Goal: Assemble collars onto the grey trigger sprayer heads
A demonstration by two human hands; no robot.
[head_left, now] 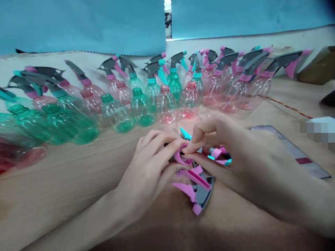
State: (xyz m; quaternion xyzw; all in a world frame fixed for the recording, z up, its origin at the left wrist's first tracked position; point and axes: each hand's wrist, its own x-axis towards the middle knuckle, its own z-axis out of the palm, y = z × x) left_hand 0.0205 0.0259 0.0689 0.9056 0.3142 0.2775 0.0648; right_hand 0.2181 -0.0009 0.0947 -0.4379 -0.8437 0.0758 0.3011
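Taking the middle of the view as the dial's centre, a blue cloth [78,26] with a jagged lower edge hangs from 10 to 11 o'clock, and a second blue cloth [248,17] between 1 and 2. A bright narrow gap [168,21] parts them at 12. Below them runs a white wall [285,42]. An olive-brown bundle [318,68] sits past 2. Near 3 lie a dark object [329,99], cut off by the border, a red-and-yellow twisted cord [288,106] and a pale, pixelated item [323,127]. Just after 3, a partly covered phone [293,153] lies screen up.
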